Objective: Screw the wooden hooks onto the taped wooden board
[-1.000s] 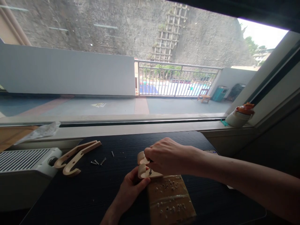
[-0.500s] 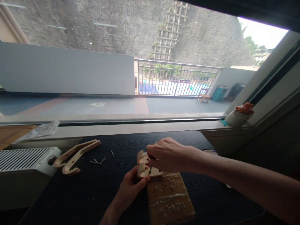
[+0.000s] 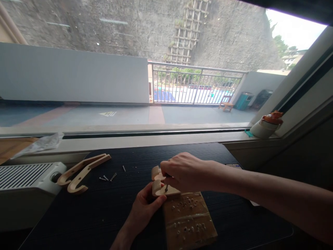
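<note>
My left hand grips the curled end of a pale wooden hook, thumb along its near edge. This hook lies across the far end of a wooden block, which is pitted with many small holes and banded with clear tape. A second wooden hook sits just behind, partly covered by my right hand. That hand is closed around a screwdriver, mostly hidden by the fingers. Its thin shaft points down at a screw head in the near hook.
Two more wooden hooks lie on the black table at left, with several loose screws nearby. A phone lies partly behind my right forearm. A radiator stands left; a bottle rests on the windowsill.
My right hand has turned slightly around the screwdriver, its fingers shifting a little left. My left hand stays on the hook. The whole view has moved slightly.
</note>
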{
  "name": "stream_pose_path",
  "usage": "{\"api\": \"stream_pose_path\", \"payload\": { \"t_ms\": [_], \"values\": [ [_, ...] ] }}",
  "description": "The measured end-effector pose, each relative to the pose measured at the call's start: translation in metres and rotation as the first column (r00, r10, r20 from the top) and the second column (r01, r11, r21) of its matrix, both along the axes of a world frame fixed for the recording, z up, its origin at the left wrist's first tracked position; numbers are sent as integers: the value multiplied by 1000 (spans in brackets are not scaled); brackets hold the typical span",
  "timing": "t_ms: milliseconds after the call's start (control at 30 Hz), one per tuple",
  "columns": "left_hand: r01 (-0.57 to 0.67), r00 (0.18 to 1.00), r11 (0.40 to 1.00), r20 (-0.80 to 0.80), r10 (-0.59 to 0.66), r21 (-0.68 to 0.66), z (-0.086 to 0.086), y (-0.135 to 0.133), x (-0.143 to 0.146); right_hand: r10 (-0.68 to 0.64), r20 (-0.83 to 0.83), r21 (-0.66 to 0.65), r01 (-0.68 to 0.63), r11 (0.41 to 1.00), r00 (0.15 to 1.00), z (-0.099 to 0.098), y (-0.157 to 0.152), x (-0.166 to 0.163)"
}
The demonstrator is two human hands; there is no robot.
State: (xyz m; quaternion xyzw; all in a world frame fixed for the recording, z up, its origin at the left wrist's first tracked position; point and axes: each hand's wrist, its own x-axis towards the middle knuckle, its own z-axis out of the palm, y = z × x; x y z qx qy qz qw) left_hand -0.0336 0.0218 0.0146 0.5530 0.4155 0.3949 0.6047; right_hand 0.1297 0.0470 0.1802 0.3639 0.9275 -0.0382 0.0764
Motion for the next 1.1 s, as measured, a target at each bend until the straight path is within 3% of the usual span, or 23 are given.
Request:
{"api": "stream_pose_path", "payload": {
  "t_ms": [100, 200, 300, 467, 533, 600, 733, 867, 1100],
  "values": [
    [-8, 1000, 1000, -19, 8, 22, -1, 1, 0, -142, -1, 45, 141, 989, 990, -2, -2, -4],
    [7, 1000, 999, -24, -6, 31, 0, 1, 0, -139, 10, 70, 138, 988, 990, 0, -5, -4],
    [5, 1000, 1000, -14, -5, 23, 2, 1, 1, -50, 22, 76, 49, 996, 998, 3, -6, -1],
    [-10, 999, 999, -36, 12, 45, 3, 1, 1, 211, 19, 66, -212, 975, 977, 5, -3, 3],
    [-11, 999, 999, -40, 13, 52, 2, 1, 0, 242, 19, 50, -243, 969, 970, 4, -2, 2],
    [-18, 999, 998, -41, 20, 54, 2, 1, 0, 196, 34, 45, -198, 979, 980, 3, -1, 0],
    [-27, 999, 998, -45, 29, 50, 1, 0, 0, -26, 118, 23, 23, 999, 993, 4, -2, -4],
    [-7, 999, 1000, -34, 8, 31, -1, 0, 0, -70, 104, 49, 65, 997, 992, 6, -4, -4],
    [29, 999, 999, -37, -27, 43, -1, 0, -1, 207, 55, 19, -209, 978, 977, 11, -3, -4]
  ]
}}
